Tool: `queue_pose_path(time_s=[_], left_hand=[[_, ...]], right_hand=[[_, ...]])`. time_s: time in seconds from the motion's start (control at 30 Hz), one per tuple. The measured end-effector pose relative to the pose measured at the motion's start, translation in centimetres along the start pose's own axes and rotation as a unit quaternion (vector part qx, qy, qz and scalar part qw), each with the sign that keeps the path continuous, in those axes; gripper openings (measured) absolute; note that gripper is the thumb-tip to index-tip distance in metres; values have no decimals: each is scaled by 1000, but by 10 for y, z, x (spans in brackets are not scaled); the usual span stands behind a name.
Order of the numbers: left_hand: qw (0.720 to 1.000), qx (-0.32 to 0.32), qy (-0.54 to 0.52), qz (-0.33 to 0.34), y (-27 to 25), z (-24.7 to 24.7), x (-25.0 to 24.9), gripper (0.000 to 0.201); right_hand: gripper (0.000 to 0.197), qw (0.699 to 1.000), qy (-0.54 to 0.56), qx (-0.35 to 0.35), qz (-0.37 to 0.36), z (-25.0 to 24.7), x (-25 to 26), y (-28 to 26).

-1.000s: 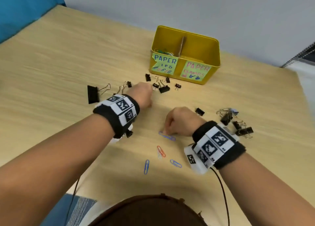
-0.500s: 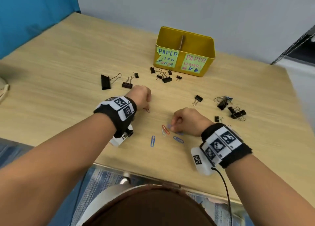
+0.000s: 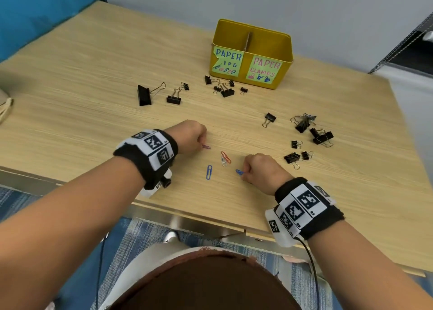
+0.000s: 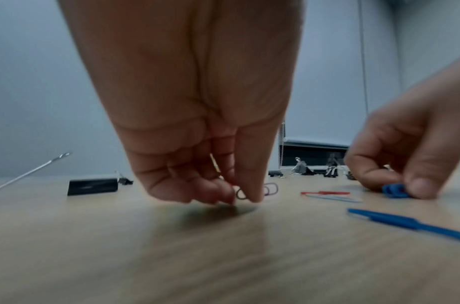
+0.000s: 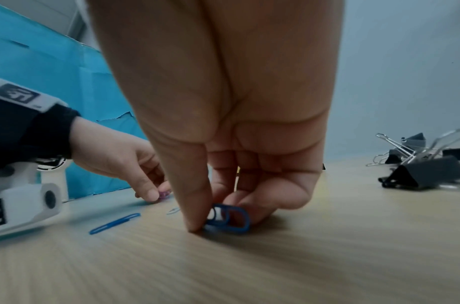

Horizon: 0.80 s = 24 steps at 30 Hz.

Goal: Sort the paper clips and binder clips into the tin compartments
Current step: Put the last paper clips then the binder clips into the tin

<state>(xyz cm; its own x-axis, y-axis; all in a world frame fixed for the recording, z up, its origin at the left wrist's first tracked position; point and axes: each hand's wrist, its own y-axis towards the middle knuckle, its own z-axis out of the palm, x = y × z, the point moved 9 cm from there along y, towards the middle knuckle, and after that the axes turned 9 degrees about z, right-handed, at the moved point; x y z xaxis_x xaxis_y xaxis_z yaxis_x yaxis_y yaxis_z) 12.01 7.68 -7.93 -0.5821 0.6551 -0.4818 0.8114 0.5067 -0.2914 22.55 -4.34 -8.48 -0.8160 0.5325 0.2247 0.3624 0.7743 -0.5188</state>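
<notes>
Nearest the tabletop's (image 3: 98, 59) front edge, the right hand (image 3: 262, 170) bends down with its fingertips on the wood. Its grip is narrow, thumb and forefinger pinching a blue paper clip (image 5: 228, 219) whose far end stands tilted up off the surface while the near end touches it. Just to the left lies a second blue paper clip (image 3: 209, 172), flat and untouched, and between the two hands an orange paper clip (image 3: 226, 157) rests against a pale one (image 3: 223, 161).

A little further in, the left hand (image 3: 189, 135) also curls down to the wood. Its grip is narrow too, fingertips closing on a purple paper clip (image 3: 206, 147) that lies on the surface; the left wrist view shows a loop of wire (image 4: 241, 194) between thumb and forefinger.

To the right, well apart from the hands, a loose heap of black binder clips (image 3: 307, 136) is scattered. Further back on the left lies a large binder clip (image 3: 145, 94) with a medium one (image 3: 173, 98) beside it, and a cluster of small binder clips (image 3: 225, 88) sits just in front of the yellow tin (image 3: 284, 52). The tin stands at the far side, split by a divider (image 3: 247, 39). Its left compartment is labelled for paper clips and its right one for paper clamps; the contents cannot be made out.
</notes>
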Motion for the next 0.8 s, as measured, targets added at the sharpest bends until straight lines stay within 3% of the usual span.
queue_pose_path(time_s=[0.07,0.2,0.27,0.37,0.5,0.8], left_hand=[[999,5,-30,44,-15,6,-9,21],[989,76,-79,95,-40,25,-26,17],[989,97,-63,90,-42,32,-28,27],[993,73,-40,83,-36,33,-31,33],[996,32,2,86,-32,31,-39,23],[990,21,79,116,-34,38,-43,17]], right_hand=[[3,999,53,-4,5,-2,0,1],[24,983,179,-48,-3,-11,16,5],[33,985,159,-73,-10,-11,28,9],[31,989,103,-102,-6,-10,39,14],[16,992,78,-100,-6,-9,43,19],[25,995,-20,-84,-52,2,51,19]])
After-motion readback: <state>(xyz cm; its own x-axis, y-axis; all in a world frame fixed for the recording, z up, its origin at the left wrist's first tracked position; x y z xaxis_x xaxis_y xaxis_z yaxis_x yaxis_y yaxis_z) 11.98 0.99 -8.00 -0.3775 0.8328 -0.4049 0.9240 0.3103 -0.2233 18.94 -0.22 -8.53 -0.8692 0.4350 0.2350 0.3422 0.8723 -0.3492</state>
